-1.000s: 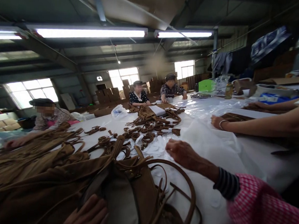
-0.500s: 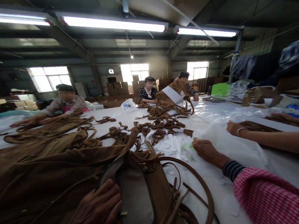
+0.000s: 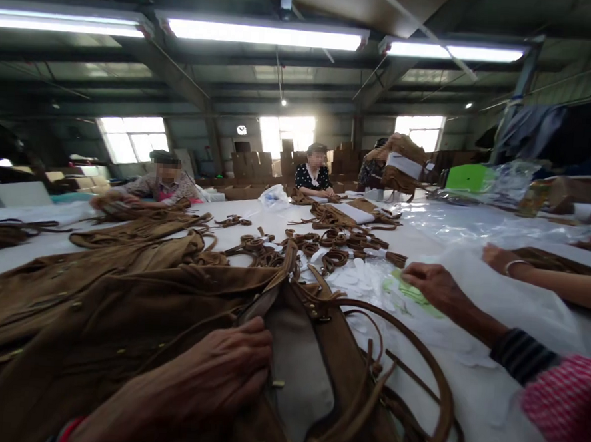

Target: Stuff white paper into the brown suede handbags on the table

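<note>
My left hand (image 3: 226, 367) is closed on the edge of a brown bag (image 3: 134, 311), beside the bag's grey lining (image 3: 299, 361). A looped brown strap (image 3: 431, 363) curves over the bag's right side. My right hand (image 3: 434, 286) reaches over the table with its fingers pinched together at a pale green packet (image 3: 411, 291); whether something is between the fingertips is too small to tell. White tags (image 3: 357, 278) lie left of that hand, near coiled brown straps (image 3: 336, 257).
Another person's hand (image 3: 498, 259) is at the right near clear plastic sheeting (image 3: 545, 309). Three people sit across the white table (image 3: 246, 211); one holds up a brown bag (image 3: 404, 164). More brown bags (image 3: 139, 228) lie at the left.
The view has shifted, so most things appear moved right. Across the table, a bag now lies flat and the far person holds one up. More of my left forearm shows.
</note>
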Tool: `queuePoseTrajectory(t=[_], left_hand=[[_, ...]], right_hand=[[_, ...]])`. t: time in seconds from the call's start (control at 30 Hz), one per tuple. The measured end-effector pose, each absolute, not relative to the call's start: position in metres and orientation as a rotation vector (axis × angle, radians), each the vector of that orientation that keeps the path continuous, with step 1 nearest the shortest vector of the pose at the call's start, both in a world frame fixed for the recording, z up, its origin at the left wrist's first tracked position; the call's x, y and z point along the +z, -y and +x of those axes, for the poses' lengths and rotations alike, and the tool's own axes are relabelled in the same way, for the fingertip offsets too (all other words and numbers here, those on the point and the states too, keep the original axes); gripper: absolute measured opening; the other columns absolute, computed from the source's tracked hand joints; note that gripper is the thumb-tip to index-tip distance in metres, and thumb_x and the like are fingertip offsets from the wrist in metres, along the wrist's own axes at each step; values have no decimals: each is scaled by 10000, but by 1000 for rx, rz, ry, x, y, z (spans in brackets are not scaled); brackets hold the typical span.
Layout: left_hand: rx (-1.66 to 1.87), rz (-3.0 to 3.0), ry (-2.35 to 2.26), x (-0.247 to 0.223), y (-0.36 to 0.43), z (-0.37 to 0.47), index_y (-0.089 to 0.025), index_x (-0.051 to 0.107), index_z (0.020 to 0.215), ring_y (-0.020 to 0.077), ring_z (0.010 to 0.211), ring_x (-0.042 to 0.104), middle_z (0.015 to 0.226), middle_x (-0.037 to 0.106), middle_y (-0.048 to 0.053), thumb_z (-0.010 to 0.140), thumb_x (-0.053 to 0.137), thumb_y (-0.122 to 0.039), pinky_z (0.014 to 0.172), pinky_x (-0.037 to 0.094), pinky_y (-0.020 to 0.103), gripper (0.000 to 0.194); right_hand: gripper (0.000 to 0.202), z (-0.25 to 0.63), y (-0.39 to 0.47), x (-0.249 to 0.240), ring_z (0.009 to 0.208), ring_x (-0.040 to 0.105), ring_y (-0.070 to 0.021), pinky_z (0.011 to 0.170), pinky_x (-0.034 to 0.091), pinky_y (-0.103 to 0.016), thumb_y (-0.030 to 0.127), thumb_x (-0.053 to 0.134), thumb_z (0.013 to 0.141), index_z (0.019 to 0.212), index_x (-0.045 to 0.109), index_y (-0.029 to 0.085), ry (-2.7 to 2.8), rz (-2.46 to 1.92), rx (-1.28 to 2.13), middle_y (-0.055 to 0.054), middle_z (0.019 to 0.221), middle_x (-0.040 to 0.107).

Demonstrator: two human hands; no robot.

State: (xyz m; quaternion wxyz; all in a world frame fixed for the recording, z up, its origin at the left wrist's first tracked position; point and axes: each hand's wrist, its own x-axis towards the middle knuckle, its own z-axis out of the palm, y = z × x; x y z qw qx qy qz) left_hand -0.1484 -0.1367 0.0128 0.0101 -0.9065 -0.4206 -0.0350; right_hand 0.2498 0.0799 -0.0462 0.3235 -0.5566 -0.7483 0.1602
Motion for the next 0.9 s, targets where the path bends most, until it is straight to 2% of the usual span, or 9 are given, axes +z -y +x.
queuePoseTrajectory(t=[0.07, 0.1, 0.2, 0.3, 0.4, 0.47, 0.57, 0.7, 0.9], left_hand=[[116, -3001, 1338, 36, 129, -145, -230, 629, 898, 134, 952, 590, 969, 686, -29, 992, 536, -203, 1008, 419, 228, 135], [211, -3072, 1341, 47, 125, -144, -227, 650, 988, 148, 1021, 585, 1041, 687, -16, 980, 572, -206, 1021, 412, 236, 80], [480, -3217, 1311, 72, 116, -140, -250, 623, 1262, 188, 1173, 562, 1247, 659, 5, 910, 661, -211, 1070, 397, 264, 356], [634, -3163, 1341, 82, 119, -134, -292, 581, 1334, 217, 1182, 565, 1270, 649, -2, 799, 691, -163, 1029, 433, 286, 561], [652, -3006, 1347, 79, 132, -127, -282, 540, 1350, 232, 1149, 559, 1282, 629, 26, 726, 687, -104, 924, 461, 294, 665], [634, -2897, 1345, 70, 139, -124, -245, 575, 1250, 225, 1094, 555, 1213, 643, 44, 803, 636, -83, 846, 447, 302, 479], [592, -2828, 1294, 56, 142, -121, -214, 591, 1063, 207, 1046, 542, 1108, 653, 48, 989, 469, -99, 771, 405, 312, 183], [568, -2808, 1239, 52, 137, -120, -212, 567, 1016, 197, 1028, 529, 1075, 662, 30, 1058, 421, -169, 725, 350, 324, 158], [495, -2847, 1277, 76, 137, -118, -230, 563, 1050, 176, 935, 500, 1019, 650, -4, 1041, 409, -90, 729, 304, 330, 208]], right_hand=[[229, 214, -54, -28, 583, 540, -138, 553, 397, -249, 404, 628, 808, 773, 682, 184, 1938, -1274, 752, 0, 643, 627], [214, 193, -38, -19, 515, 489, -113, 496, 358, -232, 396, 646, 795, 769, 658, 184, 1926, -1195, 932, 21, 590, 594], [183, 129, 7, 1, 392, 391, -70, 389, 255, -196, 347, 683, 754, 753, 605, 182, 1882, -984, 1457, 49, 504, 565], [95, 77, 36, 0, 398, 493, -79, 357, 296, -173, 246, 655, 727, 717, 605, 166, 1900, -801, 1760, 13, 554, 646], [42, 48, 40, -20, 366, 479, -76, 333, 286, -161, 150, 598, 704, 669, 586, 170, 1940, -866, 1824, 27, 506, 627], [73, 41, 35, -34, 327, 426, -74, 313, 268, -167, 131, 577, 692, 635, 571, 176, 1982, -970, 1803, 41, 447, 582], [85, 40, 27, -44, 344, 456, -86, 311, 286, -172, 138, 581, 678, 603, 570, 175, 2035, -989, 1759, 34, 450, 576], [125, 38, 21, -41, 368, 470, -85, 322, 284, -170, 156, 594, 695, 571, 579, 165, 2118, -906, 1739, 29, 455, 561], [70, 24, 15, -30, 400, 509, -84, 348, 336, -157, 192, 641, 729, 676, 646, 147, 2016, -796, 1936, 22, 509, 607]])
